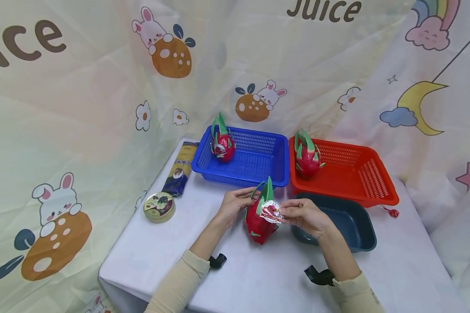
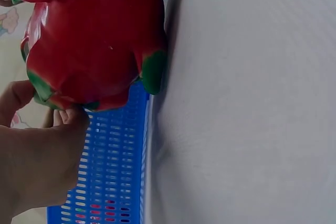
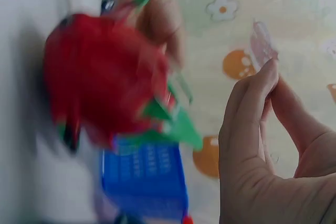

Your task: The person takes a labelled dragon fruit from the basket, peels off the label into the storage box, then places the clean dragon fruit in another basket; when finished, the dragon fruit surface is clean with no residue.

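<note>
- The left hand (image 1: 235, 204) grasps the held dragon fruit (image 1: 257, 224) up by its green leaves; part of its grip is hidden behind the fruit in the head view.
- The right hand (image 1: 307, 216) has its grip pinched on the edge of a round sticker (image 1: 271, 211). In the head view the sticker overlaps the fruit; in the right wrist view it stands apart from it, pale, thin and with its print hard to make out.
- The held dragon fruit is over the near middle of the white surface (image 1: 250, 282); whether its lower end touches it I cannot tell. It is blurred in the right wrist view and cut off at the top of the left wrist view.
- Far left of centre, a blue basket (image 1: 260, 152) has a second dragon fruit (image 1: 224, 148) in its left part, with a sticker on its front.
- Right beside it, a red basket (image 1: 346, 174) has a third dragon fruit (image 1: 308, 161) at its left end.
- A dark tub (image 1: 352, 221), nearer than the red basket, is partly hidden by the right hand and forearm.
- On the left are a round tin (image 1: 159, 207) and a blue-and-gold packet (image 1: 180, 169); their lettering is too small to read.
- A small red object (image 1: 393, 213) at the right is unclear.
</note>
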